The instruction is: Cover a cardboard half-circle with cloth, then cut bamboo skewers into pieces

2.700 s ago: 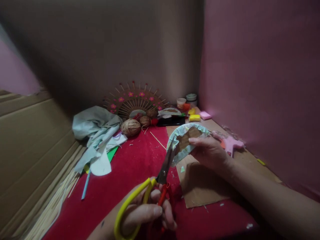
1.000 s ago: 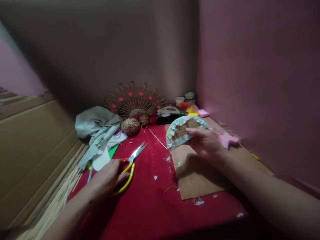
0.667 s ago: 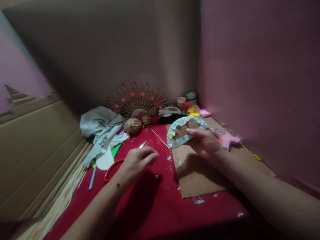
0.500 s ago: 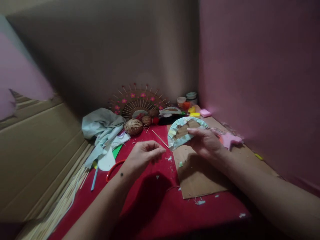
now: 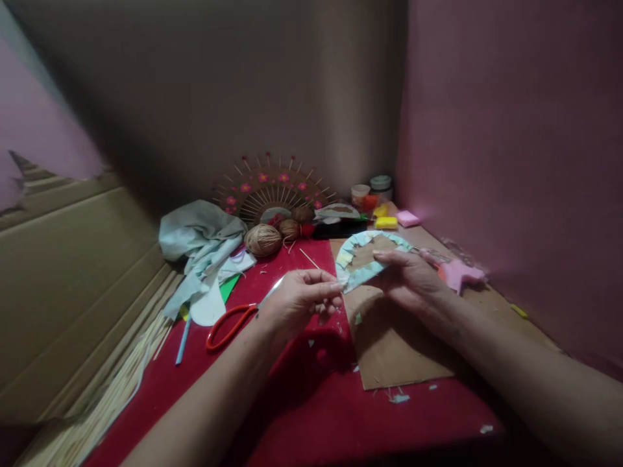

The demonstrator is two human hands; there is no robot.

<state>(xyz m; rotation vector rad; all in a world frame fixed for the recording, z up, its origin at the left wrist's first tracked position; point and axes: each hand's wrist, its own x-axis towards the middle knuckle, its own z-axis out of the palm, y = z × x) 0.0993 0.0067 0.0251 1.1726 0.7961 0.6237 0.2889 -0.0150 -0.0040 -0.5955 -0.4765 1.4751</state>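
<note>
right hand (image 5: 417, 283): holds half-round piece (image 5: 364, 254) | left hand (image 5: 300, 298): at its corner

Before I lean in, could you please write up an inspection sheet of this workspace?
Surface: red cloth, with a cardboard sheet lying on it toward the right.
Job's things: half-round piece with a cloth edge, held up; scissors on the red cloth, partly hidden by the left hand.
Clutter: scraps, twine ball, crumpled fabric, thin sticks.
Hands: right hand grips the half-round piece; left hand pinches its left corner.
Cables: nothing seen.
Surroundings: pink wall right, dark wall behind.
</note>
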